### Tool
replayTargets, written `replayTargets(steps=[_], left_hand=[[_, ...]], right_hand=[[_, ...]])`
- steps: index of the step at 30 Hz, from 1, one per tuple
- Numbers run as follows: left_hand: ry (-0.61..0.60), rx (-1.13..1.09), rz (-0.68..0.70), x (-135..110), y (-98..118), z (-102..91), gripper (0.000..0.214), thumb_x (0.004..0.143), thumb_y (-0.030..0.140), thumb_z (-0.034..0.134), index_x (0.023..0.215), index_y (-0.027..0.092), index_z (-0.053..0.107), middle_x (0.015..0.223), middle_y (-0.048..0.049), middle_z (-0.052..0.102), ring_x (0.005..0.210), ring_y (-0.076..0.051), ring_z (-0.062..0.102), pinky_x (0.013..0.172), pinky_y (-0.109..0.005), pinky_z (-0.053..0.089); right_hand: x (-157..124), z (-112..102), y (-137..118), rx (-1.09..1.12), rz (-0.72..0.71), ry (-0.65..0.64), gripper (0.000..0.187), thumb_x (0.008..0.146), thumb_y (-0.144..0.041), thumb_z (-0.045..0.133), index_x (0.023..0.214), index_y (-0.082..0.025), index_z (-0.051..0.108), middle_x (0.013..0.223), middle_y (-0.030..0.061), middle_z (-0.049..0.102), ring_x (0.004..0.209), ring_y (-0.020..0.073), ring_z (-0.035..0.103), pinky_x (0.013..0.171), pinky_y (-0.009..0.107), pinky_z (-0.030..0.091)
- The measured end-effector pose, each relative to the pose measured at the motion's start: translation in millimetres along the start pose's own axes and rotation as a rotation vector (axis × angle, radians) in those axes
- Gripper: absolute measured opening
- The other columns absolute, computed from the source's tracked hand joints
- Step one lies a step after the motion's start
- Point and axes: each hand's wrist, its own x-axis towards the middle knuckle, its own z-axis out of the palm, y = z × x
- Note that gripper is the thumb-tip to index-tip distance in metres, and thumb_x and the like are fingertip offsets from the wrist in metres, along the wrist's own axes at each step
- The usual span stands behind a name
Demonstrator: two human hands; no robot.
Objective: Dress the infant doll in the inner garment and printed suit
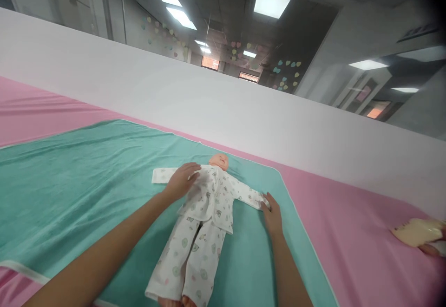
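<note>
A baby doll (219, 160) in white printed pyjamas (195, 242) lies face up on a teal towel (80, 177), arms spread, feet toward me. My left hand (181, 180) lies flat on the doll's left-side sleeve near the shoulder, fingers stretched out. My right hand (272, 214) rests at the cuff of the other sleeve, fingers curled against the cuff's end.
The towel lies on a pink sheet (355, 232). A white partition (244, 112) runs behind the bed. At the right edge lies a cream-coloured object (416, 231), with part of another person's hand (432, 250) beside it.
</note>
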Motion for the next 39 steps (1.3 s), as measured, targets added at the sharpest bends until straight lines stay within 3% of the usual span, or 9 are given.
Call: replayTargets(steps=[4,8,17,23,30,39], left_hand=[[-0.188,0.048,0.197,32,34,22.3,0.039,0.093,0.038,0.031,0.124,0.025,0.052,0.131,0.0002,0.053,0.127,-0.019,0.039,0.103,-0.035,0.035],[-0.311,0.175,0.254,42,37,32.0,0.041,0.095,0.04,0.026,0.122,0.028,0.055,0.133,0.0001,0.051,0.125,-0.019,0.041,0.1,-0.034,0.035],[-0.248,0.308,0.391,35,33,31.4,0.039,0.096,0.032,0.025,0.119,0.023,0.054,0.136,-0.0028,0.048,0.127,-0.019,0.039,0.099,-0.035,0.031],[-0.338,0.325,0.306,41,33,33.7,0.034,0.094,0.033,0.03,0.114,0.024,0.056,0.117,-0.0062,0.06,0.113,-0.021,0.051,0.093,-0.035,0.036],[-0.383,0.38,0.272,41,35,37.9,0.041,0.093,0.029,0.027,0.131,0.022,0.042,0.127,-0.0082,0.053,0.117,-0.023,0.046,0.087,-0.034,0.038],[-0.392,0.545,0.356,45,46,33.4,0.031,0.087,0.02,0.038,0.112,0.021,0.057,0.109,-0.0097,0.061,0.1,-0.024,0.054,0.079,-0.035,0.04]], right_hand=[[1,4,2,-0.097,-0.046,-0.117,0.054,0.08,-0.051,0.046,0.125,-0.022,0.054,0.143,0.0035,0.038,0.136,0.025,0.023,0.111,0.043,0.02],[1,5,4,-0.103,-0.008,-0.138,0.057,0.08,-0.053,0.045,0.127,-0.021,0.053,0.142,0.0034,0.038,0.136,0.0241,0.024,0.112,0.041,0.02],[3,5,6,0.009,0.076,-0.121,0.058,0.075,-0.053,0.051,0.124,-0.021,0.055,0.139,0.0049,0.043,0.132,0.0236,0.032,0.111,0.038,0.022],[2,3,3,0.043,0.08,-0.109,0.056,0.074,-0.052,0.052,0.119,-0.02,0.059,0.137,0.0056,0.045,0.13,0.0232,0.036,0.11,0.037,0.024],[-2,-2,-4,0.079,0.127,-0.084,0.05,0.072,-0.05,0.053,0.112,-0.023,0.064,0.133,0.0039,0.05,0.123,0.0255,0.044,0.107,0.039,0.029],[-2,-4,0,0.059,0.15,-0.072,0.047,0.073,-0.049,0.05,0.109,-0.023,0.066,0.131,0.0039,0.053,0.117,0.0269,0.05,0.102,0.039,0.036]])
